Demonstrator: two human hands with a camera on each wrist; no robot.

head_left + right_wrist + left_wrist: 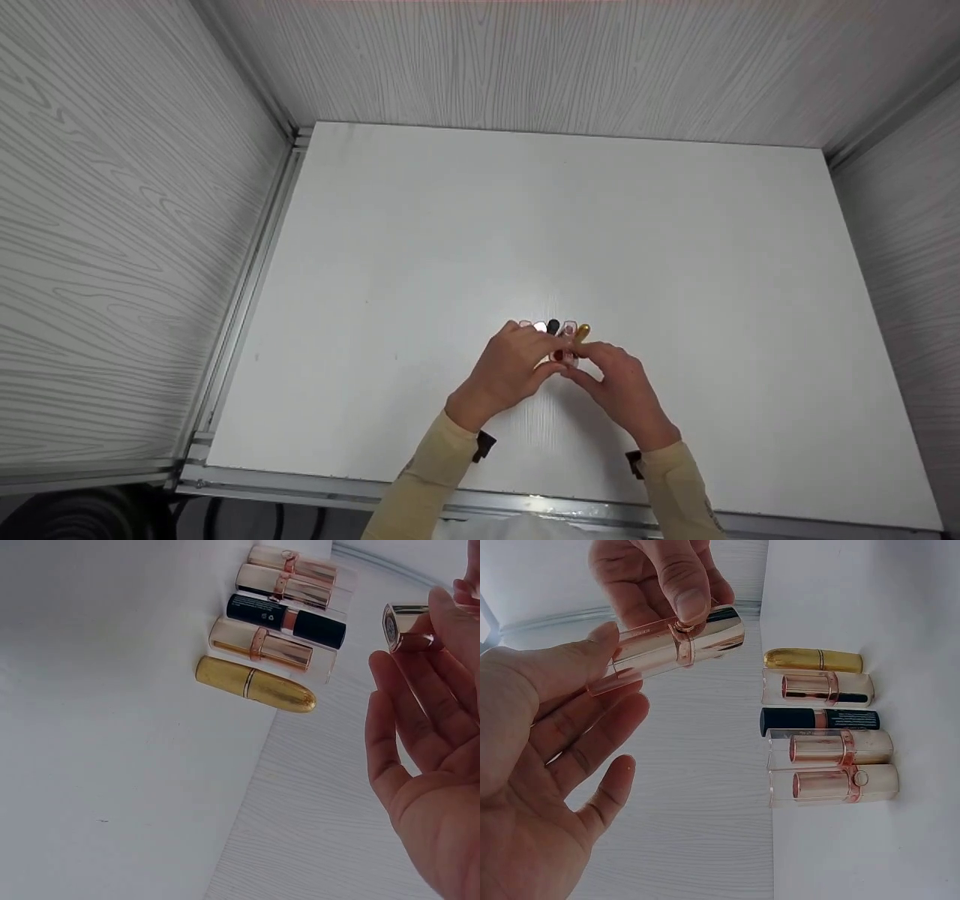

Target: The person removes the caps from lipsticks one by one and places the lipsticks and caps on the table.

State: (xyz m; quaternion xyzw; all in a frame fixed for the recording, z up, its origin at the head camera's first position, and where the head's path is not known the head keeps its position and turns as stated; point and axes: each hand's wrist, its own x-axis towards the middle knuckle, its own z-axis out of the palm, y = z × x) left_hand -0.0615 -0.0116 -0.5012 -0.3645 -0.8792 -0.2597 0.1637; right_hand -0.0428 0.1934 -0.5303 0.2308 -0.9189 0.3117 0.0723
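A rose-gold lipstick (649, 651) with a clear cap is held between both hands above the table. My left hand (504, 367) pinches its clear cap end, thumb on top, the other fingers spread below in the left wrist view. My right hand (624, 381) grips the shiny metal base (409, 619) between thumb and fingers. Beyond the hands, several lipsticks lie side by side in a row: a gold bullet-shaped tube (255, 684) at the right end, a black tube (787, 722) in the middle, and clear-capped rose-gold tubes (821, 784) among them.
The white tabletop (465, 225) spreads around the hands. Grey wood-grain panels (480, 67) enclose it at the back and both sides. A metal rail (337, 487) runs along the front edge, near the forearms. A dark round object (82, 517) sits below at the left.
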